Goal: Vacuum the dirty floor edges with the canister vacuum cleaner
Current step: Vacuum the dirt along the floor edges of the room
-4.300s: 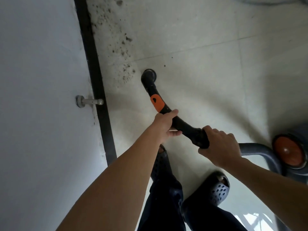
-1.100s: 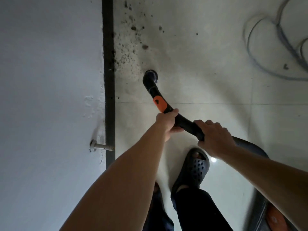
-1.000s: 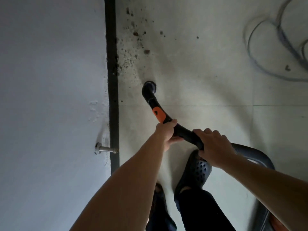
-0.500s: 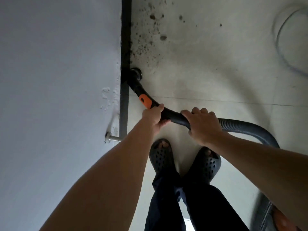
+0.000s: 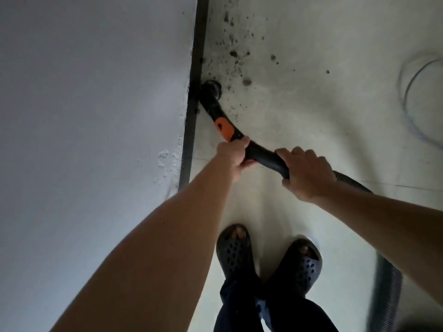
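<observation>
2 bare hands are closed around the vacuum's black wand (image 5: 262, 155), a smooth matte tube that bends in a shallow curve from lower right to upper left. The left hand (image 5: 236, 155) wraps it from the side nearer the wall, thumb on top, just below an orange patch (image 5: 224, 128) set into the tube. The right hand (image 5: 305, 173) clamps it from above, knuckles up, fingers curled over the end where the tube meets the grey ribbed hose (image 5: 388, 283). That hose arcs away to the right and then runs down to the bottom edge, blurred there. Between the 2 hands a short stretch of bare tube shows.

The wand's round mouth (image 5: 211, 88) is down on the pale floor (image 5: 311, 121), tight beside the dark baseboard (image 5: 195, 68) that runs along the foot of the white wall (image 5: 84, 92); whether it actually touches the strip cannot be told. Black crumbs and specks of dirt (image 5: 233, 53) lie scattered just beyond the mouth and to its right, thickest along the baseboard and thinner toward the open tile. A patch of blistered paint (image 5: 167, 161) marks the wall near the strip, level with the left hand.

At the far right a thin cord (image 5: 406, 92) loops on the floor, well apart from the wand. Below the hands, 2 dark perforated sandals (image 5: 233, 250) stand on the tile under dark trousers (image 5: 275, 312).
</observation>
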`<state>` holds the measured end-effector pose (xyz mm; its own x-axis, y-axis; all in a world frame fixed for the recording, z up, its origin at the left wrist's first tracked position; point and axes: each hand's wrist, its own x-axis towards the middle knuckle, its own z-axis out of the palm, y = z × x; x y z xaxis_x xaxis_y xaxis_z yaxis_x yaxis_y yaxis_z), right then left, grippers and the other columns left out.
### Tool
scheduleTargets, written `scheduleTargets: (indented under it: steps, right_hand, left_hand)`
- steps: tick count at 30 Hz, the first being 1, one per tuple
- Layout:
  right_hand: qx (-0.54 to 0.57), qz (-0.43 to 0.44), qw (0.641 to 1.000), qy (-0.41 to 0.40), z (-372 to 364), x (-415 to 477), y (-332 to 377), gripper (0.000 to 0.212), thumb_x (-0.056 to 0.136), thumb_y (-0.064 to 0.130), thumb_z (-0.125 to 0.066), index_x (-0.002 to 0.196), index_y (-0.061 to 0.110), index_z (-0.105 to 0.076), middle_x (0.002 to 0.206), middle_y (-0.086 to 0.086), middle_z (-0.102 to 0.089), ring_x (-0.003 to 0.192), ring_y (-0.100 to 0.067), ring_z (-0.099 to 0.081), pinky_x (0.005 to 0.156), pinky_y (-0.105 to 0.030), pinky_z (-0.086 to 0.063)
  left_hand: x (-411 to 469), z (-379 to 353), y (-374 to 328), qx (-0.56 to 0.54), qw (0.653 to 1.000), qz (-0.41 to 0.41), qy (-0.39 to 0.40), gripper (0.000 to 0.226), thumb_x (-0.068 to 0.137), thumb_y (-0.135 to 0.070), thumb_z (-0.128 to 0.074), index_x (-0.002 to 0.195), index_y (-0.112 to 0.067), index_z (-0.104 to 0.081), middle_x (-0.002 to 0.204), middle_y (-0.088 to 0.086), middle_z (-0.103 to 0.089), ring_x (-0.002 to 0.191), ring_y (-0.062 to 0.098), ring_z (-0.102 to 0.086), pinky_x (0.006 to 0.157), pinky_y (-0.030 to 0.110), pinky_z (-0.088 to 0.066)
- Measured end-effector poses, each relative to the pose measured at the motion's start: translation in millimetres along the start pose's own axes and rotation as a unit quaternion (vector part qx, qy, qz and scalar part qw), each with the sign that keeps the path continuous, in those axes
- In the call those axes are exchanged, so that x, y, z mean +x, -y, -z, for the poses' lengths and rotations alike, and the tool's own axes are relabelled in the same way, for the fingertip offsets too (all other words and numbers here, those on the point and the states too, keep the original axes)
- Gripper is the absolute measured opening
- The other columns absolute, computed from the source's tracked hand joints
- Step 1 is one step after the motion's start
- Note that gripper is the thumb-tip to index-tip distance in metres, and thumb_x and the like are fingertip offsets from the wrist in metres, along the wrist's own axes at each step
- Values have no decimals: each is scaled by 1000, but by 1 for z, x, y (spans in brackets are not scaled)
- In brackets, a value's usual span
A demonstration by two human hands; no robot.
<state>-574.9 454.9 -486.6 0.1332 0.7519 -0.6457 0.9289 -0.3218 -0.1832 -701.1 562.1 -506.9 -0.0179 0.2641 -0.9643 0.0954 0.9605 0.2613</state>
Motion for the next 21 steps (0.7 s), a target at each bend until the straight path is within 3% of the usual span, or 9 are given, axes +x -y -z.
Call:
scheduleTargets:
  steps: [4,8,12,16,21]
  right_hand:
    - [26,-7,1000,5,15,11,16,57,88,26,-61,139,29,-35,120,-7,-50,109,-31,-50,88,-42,-41]
    - [-33,24,999,32,-7,-34,16,63,87,30,-61,142,31,-32,123,-2,-51,110,-27,-51,87,-39,-42]
    - [-64,43,995,57,-22,-59,6,62,78,23,-69,136,30,-47,110,-1,-59,98,-27,-56,81,-40,-48]
    - [-81,40,996,17,-5,-28,-3,61,82,25,-65,138,31,-42,115,-4,-57,102,-29,-55,82,-40,-44]
    - [11,-12,1000,10,22,10,18,61,87,27,-64,140,29,-34,121,-6,-52,108,-30,-51,88,-41,-41]
  left_hand:
    - [-5,3,-26,36,999,2,-16,38,94,-16,-59,127,-1,-46,121,21,-60,102,34,-64,61,37,-57]
    - [-15,25,32,3,997,76,-11,34,94,-14,-59,122,3,-47,119,24,-61,88,33,-67,51,34,-58]
    - [-25,37,70,-36,991,130,18,35,94,-14,-59,123,3,-48,115,23,-63,90,32,-68,57,33,-58]
    - [-11,19,37,-41,995,86,40,36,94,-11,-59,123,5,-48,122,25,-59,89,32,-65,56,33,-61]
    - [-1,10,-26,12,1000,17,13,37,93,-15,-61,123,0,-47,117,22,-62,92,31,-67,61,35,-59]
